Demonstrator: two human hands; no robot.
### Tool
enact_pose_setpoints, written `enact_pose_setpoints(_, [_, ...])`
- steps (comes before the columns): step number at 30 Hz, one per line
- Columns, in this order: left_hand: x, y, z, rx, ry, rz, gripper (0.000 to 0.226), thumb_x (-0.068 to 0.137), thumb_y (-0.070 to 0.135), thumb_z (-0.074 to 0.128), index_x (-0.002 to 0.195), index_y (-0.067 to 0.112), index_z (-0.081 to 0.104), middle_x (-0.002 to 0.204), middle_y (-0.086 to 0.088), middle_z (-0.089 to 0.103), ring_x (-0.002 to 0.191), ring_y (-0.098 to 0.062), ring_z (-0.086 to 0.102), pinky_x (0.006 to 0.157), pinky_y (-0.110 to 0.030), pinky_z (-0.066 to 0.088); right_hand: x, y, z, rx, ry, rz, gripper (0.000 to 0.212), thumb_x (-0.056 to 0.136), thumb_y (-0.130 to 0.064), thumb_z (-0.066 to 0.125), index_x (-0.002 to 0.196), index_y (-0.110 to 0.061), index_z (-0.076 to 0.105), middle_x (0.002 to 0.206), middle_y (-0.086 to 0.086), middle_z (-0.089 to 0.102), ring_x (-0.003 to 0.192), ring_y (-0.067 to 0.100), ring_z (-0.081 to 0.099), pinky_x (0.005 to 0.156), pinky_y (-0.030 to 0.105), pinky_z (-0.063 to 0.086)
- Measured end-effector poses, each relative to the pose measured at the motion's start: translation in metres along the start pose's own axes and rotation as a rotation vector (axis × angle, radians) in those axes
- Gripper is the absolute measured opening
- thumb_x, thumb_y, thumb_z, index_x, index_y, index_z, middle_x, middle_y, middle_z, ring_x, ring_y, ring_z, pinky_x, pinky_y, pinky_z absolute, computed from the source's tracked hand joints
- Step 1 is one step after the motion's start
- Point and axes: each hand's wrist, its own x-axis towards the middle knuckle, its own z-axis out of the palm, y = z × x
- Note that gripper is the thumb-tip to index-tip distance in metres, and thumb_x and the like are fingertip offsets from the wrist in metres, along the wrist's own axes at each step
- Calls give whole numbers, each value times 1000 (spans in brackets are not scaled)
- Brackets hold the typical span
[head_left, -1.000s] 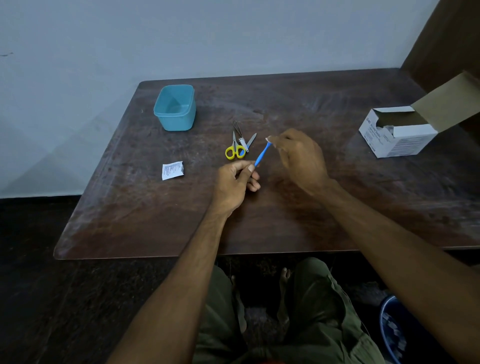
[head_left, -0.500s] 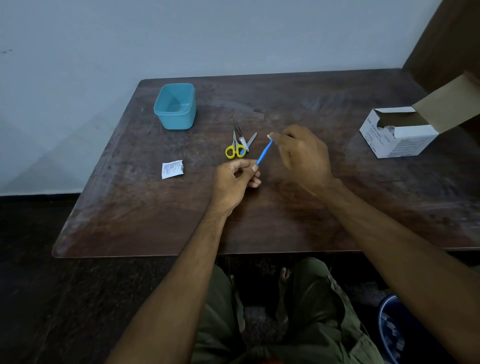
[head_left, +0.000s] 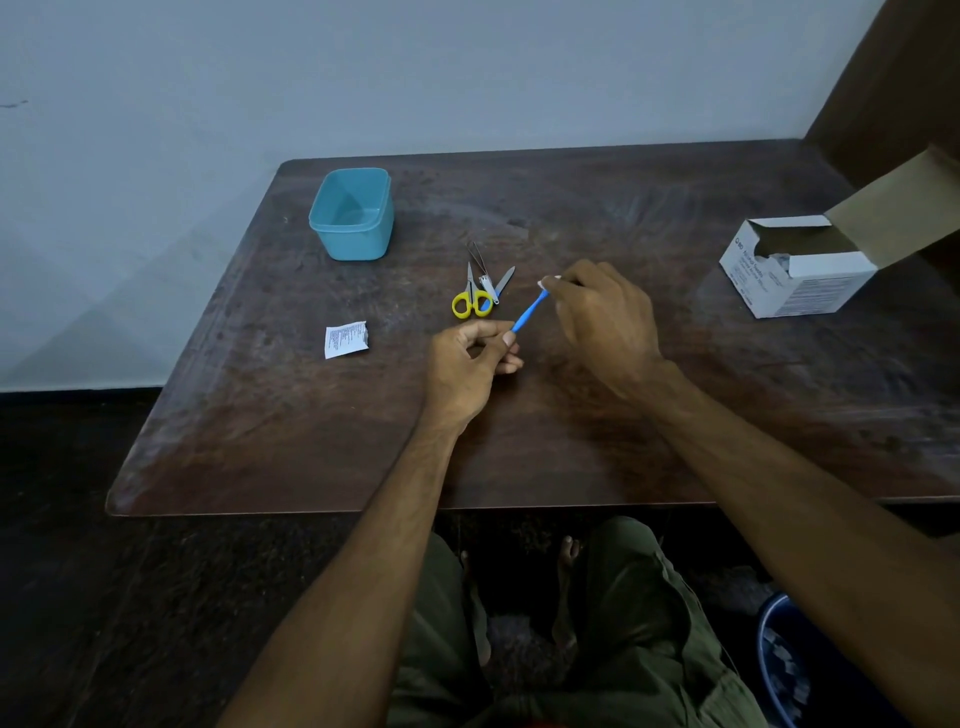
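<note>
1. Head camera: the dark wooden table (head_left: 571, 441) lies under everything.
2. White carton (head_left: 810, 291), flap open, sits far right, well apart from my hands.
3. Teal tub (head_left: 353, 234) stands open-topped, back left.
4. My right hand (head_left: 608, 322) is curled, its fingertips pinching a small white wad (head_left: 550, 280).
5. My left hand (head_left: 467, 364) pinches the stick's lower end between thumb and forefinger.
6. Yellow-handled scissors (head_left: 471, 299), tweezers (head_left: 478, 257) and nail clipper (head_left: 493, 283) lie just beyond my left hand.
7. White sachet (head_left: 345, 339) lies left of my left hand.
8. Blue stick (head_left: 530, 312): thin, straight, slanting up to the right at mid-table between my hands. The wad and my right fingers hide its tip.
</note>
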Motion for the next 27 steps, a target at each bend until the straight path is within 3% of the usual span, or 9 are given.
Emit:
enact_pose_setpoints(3, [0,0,1,-20,3,-6,12,91,3,60,94,10,70,71,-3,68,57,-9,67,57,-15,52,-3,-3,2,-27,3,-104,30,87,-10,55,114,-11,68,94,11,66,84,34,61,63,39,48])
enact_pose_setpoints(7, [0,1,2,-30,11,-27,9,92,7,61,95,6,70,73,-7,69,58,-12,69,56,-15,53,-2,2,1,43,-11,47,33,90,-14,51,119,-18,66,104,7,65,94,31,58,68,38,47])
enact_pose_setpoints(13, [0,3,3,-91,-2,-46,14,93,4,58,86,8,69,73,-7,71,62,-13,70,61,-16,55,-21,-28,8,132,-94,-97,26,92,-21,53,114,-17,66,103,7,64,95,29,60,65,37,48])
enact_pose_setpoints(20, [-2,4,3,-102,11,-74,10,93,5,60,97,2,68,74,-8,70,63,-13,71,60,-14,54,-4,-7,3,264,-61,102,33,95,-12,47,123,-16,64,116,9,63,107,30,59,82,42,51])
enact_pose_setpoints(24, [-2,5,1,-118,-23,-68,13,94,4,57,90,6,68,72,-6,71,61,-12,70,60,-14,54,-22,-25,2,284,-134,-99,31,93,-18,48,119,-12,64,107,13,63,94,34,61,72,43,53])
enact_pose_setpoints(27, [-2,5,0,-116,-46,-74,14,96,4,54,94,4,68,70,-4,70,60,-12,70,59,-14,54,-17,-20,5,354,-77,-87,28,89,-12,51,110,-7,69,97,16,68,88,35,64,70,43,54])
